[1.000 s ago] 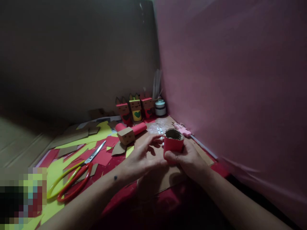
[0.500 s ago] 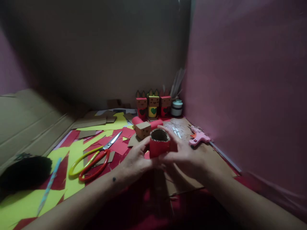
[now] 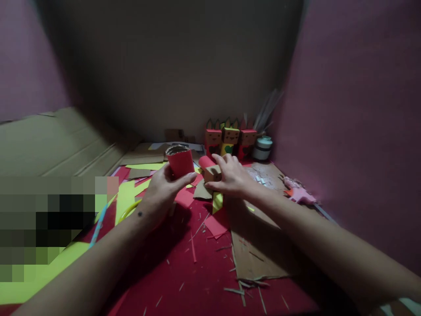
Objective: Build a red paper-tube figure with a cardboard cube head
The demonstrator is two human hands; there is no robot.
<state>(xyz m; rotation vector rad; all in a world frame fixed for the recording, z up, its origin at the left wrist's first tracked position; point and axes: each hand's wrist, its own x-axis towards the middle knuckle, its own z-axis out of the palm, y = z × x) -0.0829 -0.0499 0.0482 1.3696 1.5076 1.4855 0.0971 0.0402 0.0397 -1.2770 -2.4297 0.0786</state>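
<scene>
Left hand [image 3: 162, 189] grips the red tube [image 3: 180, 163] upright, centre frame, lifted off the scraps. Right hand [image 3: 231, 177] curls around the cardboard cube [image 3: 212, 173] just right of it. Open red mat [image 3: 184, 272] lies lower centre.

Three box figures [image 3: 230, 136] at 12 o'clock; one jar [image 3: 263, 148] at 1; one glue gun [image 3: 297, 193] at 3; one red tube [image 3: 179, 162], one cardboard cube [image 3: 213, 172] centre.

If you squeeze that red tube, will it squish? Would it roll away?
Probably a bit: the tube looks like hollow cardboard wrapped in red paper. Likely light; the left hand holds it with fingertips. On its side, being round, it would probably roll.
</scene>
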